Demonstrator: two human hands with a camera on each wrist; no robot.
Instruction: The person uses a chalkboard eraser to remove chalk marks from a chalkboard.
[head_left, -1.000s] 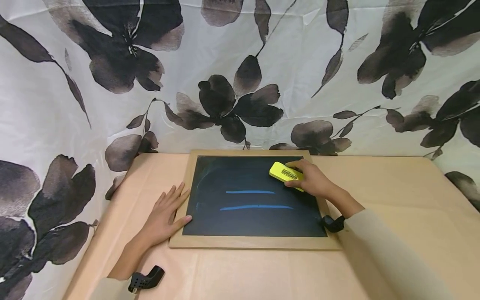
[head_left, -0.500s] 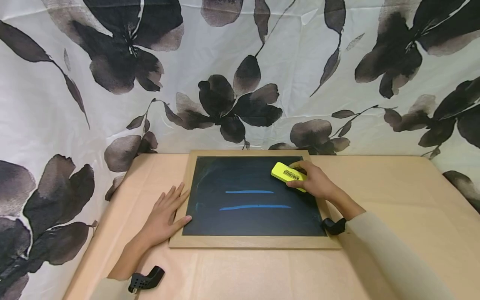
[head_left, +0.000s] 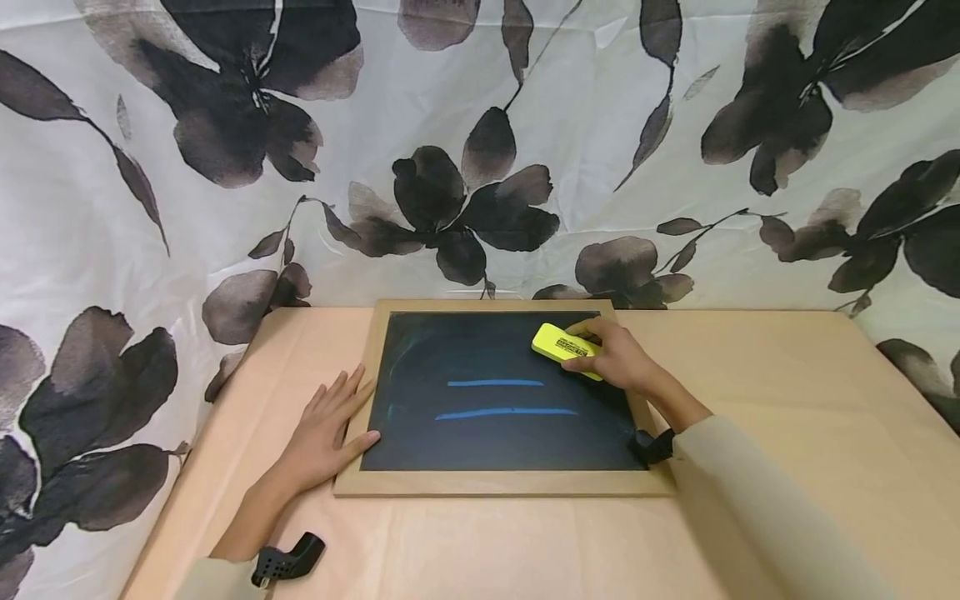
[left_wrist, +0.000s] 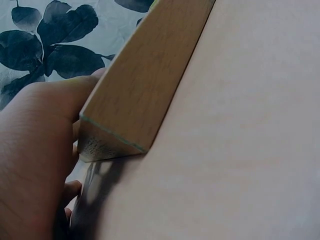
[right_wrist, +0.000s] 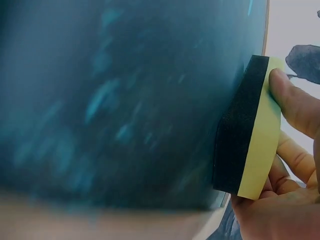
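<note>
A chalkboard (head_left: 510,442) in a light wooden frame (head_left: 502,483) lies on the table, with two blue chalk lines (head_left: 507,413) across its middle. My right hand (head_left: 618,358) grips a yellow eraser (head_left: 558,343) at the board's upper right, thumb on one side and fingers on the other. In the right wrist view the eraser's black felt (right_wrist: 237,135) faces the board surface, where bluish smears show. My left hand (head_left: 322,433) rests against the frame's left side, its fingers spread and the thumb on the frame edge. The left wrist view shows that hand beside the frame's corner (left_wrist: 115,140).
A pale wood-toned table (head_left: 765,392) extends around the board. Behind it hangs a white cloth (head_left: 585,150) printed with dark flowers. Black wrist devices (head_left: 288,560) sit on both forearms.
My right hand and the eraser have shifted slightly left, after a small move right, while the whole view also drifts a little. The left hand keeps its place on the frame, and both chalk lines look the same.
</note>
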